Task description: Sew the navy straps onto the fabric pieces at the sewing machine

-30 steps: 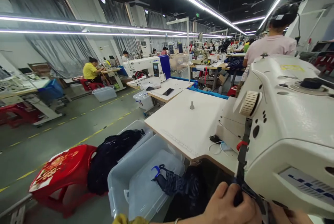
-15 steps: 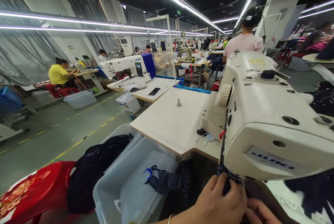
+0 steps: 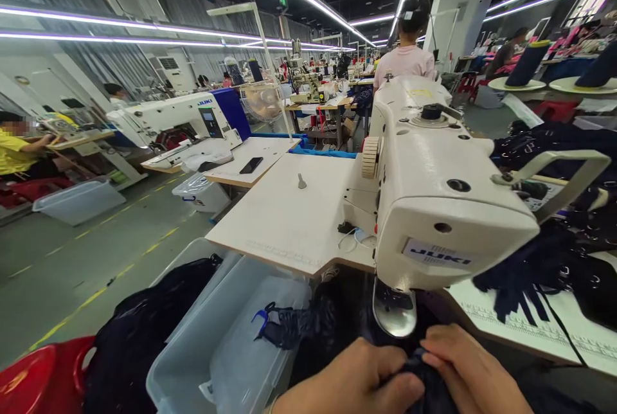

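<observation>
Just below the head of a white sewing machine (image 3: 457, 208), both my hands are closed on dark navy fabric (image 3: 427, 378). My left hand (image 3: 359, 378) pinches it from the left, thumb and fingers bent. From the other side my right hand (image 3: 470, 366) grips the same fabric with its fingers pressed together. A shiny rounded metal plate (image 3: 395, 312) hangs under the machine head, just above the fabric. The needle area is hidden. To the left, gathered navy straps with a blue clip (image 3: 261, 324) lie over the edge of a clear plastic bin (image 3: 183, 350).
Navy garments (image 3: 149, 330) are heaped beside a red stool (image 3: 43, 375) at left. A phone (image 3: 251, 165) lies on the adjoining white table (image 3: 270, 208). More navy pieces (image 3: 515, 276) with metal rings are at right, below thread cones (image 3: 529, 67). A person in pink (image 3: 405, 63) is ahead.
The view has swung right, bringing the right-hand table and thread cones into sight. My hands have drawn the fabric toward me, away from the machine head, and the metal plate now shows.
</observation>
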Demonstrator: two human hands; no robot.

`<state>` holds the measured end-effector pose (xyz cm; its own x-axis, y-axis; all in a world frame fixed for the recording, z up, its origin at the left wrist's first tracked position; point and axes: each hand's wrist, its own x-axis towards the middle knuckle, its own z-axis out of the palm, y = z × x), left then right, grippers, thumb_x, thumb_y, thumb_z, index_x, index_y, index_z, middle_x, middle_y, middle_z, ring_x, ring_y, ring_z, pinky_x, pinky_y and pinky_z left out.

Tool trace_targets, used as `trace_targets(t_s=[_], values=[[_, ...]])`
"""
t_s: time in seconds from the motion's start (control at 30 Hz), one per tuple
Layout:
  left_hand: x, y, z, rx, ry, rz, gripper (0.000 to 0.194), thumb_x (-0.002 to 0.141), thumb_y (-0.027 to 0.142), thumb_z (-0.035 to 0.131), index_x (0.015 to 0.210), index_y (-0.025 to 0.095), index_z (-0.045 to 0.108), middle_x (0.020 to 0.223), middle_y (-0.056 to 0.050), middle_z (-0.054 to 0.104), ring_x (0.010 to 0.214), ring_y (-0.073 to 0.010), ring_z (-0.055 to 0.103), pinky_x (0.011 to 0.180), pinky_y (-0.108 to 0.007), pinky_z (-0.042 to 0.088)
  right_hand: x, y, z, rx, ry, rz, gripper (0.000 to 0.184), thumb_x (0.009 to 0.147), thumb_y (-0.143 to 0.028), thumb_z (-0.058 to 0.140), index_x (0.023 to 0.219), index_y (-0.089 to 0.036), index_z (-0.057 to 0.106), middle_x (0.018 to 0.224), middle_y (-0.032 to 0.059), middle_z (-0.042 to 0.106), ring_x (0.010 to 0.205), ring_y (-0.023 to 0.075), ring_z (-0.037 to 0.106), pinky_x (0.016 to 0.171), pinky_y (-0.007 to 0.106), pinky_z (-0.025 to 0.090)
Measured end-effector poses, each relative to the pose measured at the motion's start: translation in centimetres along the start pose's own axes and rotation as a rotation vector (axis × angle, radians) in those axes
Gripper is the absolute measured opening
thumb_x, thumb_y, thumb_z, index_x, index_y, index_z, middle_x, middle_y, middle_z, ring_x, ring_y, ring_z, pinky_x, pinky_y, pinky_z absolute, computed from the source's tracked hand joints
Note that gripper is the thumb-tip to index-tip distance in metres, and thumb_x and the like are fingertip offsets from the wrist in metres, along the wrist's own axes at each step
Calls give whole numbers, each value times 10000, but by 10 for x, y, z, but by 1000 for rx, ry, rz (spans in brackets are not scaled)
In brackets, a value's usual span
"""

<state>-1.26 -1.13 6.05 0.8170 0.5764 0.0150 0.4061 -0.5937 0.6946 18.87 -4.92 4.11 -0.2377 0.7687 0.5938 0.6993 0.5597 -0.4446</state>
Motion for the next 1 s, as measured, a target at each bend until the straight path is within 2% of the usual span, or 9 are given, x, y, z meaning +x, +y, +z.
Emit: trace_targets(t_s=[0.07,0.13,0.2,0.3,0.4,0.5,0.6,0.73,1.0], values=[[0,0,-3,-17,92,-164,316,972,256,454,663,188,448,538,90,391,447,-51,344,412,-164,259,13,7,12,-275,97,-148,241,998,-262,387,902,-220,605,802,30,724,667,174,680,606,249,539],[3,-6,-1,121,274,-236,304,950,243,480,651,194,455,511,80,418,432,-71,388,420,-184,281,24,11,23,-470,123,-217,320,1008,-212,328,850,-190,606,763,49,723,638,195,676,592,290,525],[6,-13,3,354,479,-207,240,946,262,487,723,193,542,588,29,555,533,-126,536,509,-216,394,28,12,30,-563,91,-203,347,1009,-195,301,838,-171,602,746,68,711,641,212,679,576,311,512],[8,-21,10,620,665,18,229,983,233,420,1088,180,617,1061,-83,671,990,-206,611,868,-333,453,23,14,33,-539,71,-63,278,1005,-262,342,896,-167,580,752,81,687,647,233,679,551,327,501],[9,-22,16,709,601,212,337,1008,213,388,1319,240,514,1308,-8,580,1204,-157,491,1045,-320,302,13,22,34,-299,82,220,208,979,-358,405,945,-194,528,774,71,685,647,223,687,528,299,510],[10,-22,21,764,528,174,347,1019,260,388,1351,267,488,1333,36,564,1237,-139,452,1042,-309,254,7,32,37,118,7,508,169,947,-388,446,939,-227,495,787,36,689,710,189,699,582,247,534],[13,-20,24,789,542,121,321,1022,283,385,1307,262,530,1276,21,600,1226,-137,456,1001,-317,268,7,38,39,370,20,646,184,928,-410,472,914,-232,515,799,29,673,812,187,682,702,245,539],[19,-17,26,790,589,83,297,1007,281,423,1269,238,557,1192,16,628,1194,-147,470,956,-328,288,9,40,39,359,108,706,224,869,-418,549,1007,-242,535,815,36,685,861,226,672,765,300,529],[26,-18,32,830,598,52,332,999,290,428,1306,223,533,1211,-11,595,1175,-177,467,919,-354,309,10,46,42,266,27,814,294,863,-471,476,1044,-240,474,991,123,704,925,290,673,779,389,501]])
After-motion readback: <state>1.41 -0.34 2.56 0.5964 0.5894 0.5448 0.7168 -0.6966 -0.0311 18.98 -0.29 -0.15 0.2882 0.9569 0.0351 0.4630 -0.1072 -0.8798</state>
